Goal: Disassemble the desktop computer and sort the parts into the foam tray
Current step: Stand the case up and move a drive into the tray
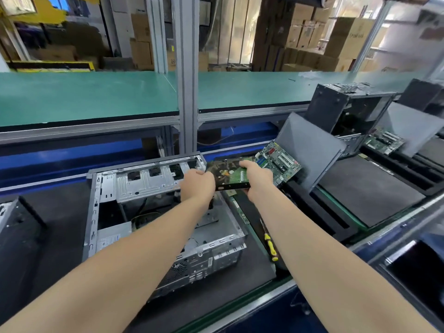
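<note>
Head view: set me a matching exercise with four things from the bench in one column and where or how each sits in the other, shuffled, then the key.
Things
1. hard drive
2. screwdriver
3. motherboard
4. computer case

Places or states
A. lies flat, yellow handle, just right of the case
B. open, lying on its side, below the left forearm
C. gripped by the left hand and the right hand
D. stands tilted beside the grey side panel

Pairs: 1-C, 2-A, 3-D, 4-B
</note>
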Motion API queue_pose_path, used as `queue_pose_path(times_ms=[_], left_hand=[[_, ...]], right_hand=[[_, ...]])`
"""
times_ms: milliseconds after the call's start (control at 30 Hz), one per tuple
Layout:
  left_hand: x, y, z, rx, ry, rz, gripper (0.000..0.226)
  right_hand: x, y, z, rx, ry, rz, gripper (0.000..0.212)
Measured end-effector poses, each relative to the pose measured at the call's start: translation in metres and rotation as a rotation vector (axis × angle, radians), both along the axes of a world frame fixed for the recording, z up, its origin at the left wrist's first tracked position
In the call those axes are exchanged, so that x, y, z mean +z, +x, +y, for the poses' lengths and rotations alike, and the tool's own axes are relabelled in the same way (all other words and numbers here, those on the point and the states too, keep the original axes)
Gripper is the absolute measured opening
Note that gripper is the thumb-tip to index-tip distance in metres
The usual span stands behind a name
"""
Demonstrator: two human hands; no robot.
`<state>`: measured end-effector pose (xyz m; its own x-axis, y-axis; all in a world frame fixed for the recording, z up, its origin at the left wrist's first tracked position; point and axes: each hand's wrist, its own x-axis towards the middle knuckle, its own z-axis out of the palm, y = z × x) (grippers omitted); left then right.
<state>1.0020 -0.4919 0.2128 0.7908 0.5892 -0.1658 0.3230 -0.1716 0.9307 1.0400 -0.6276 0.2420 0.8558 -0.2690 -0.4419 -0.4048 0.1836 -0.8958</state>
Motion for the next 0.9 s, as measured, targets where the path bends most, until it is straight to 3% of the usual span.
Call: queue_pose_path(times_ms=[200, 300, 400, 533, 900], left_hand=[[0.002, 0.064, -0.04, -0.107, 0.025, -0.042, 0.04], [0.001, 0.098, -0.058, -0.12, 0.023, 0.014, 0.046], [-0.006, 0.134, -0.065, -0.131, 0.038, 0.083, 0.038], [-0.025, 0.178, -0.066, -0.191, 0.038, 0.156, 0.049], [-0.077, 0.257, -0.075, -0.466, -0.067, 0.257, 0.081]], right_hand=[[-0.007, 0.061, -0.039, 0.02, -0.032, -0.085, 0.065], [-0.011, 0.094, -0.051, 0.055, -0.011, -0.108, 0.057], [-0.02, 0.131, -0.063, 0.124, -0.056, -0.116, 0.055], [-0.039, 0.184, -0.075, 0.204, -0.146, -0.151, 0.018], [-0.098, 0.278, -0.086, 0.364, -0.386, -0.201, 0.024]])
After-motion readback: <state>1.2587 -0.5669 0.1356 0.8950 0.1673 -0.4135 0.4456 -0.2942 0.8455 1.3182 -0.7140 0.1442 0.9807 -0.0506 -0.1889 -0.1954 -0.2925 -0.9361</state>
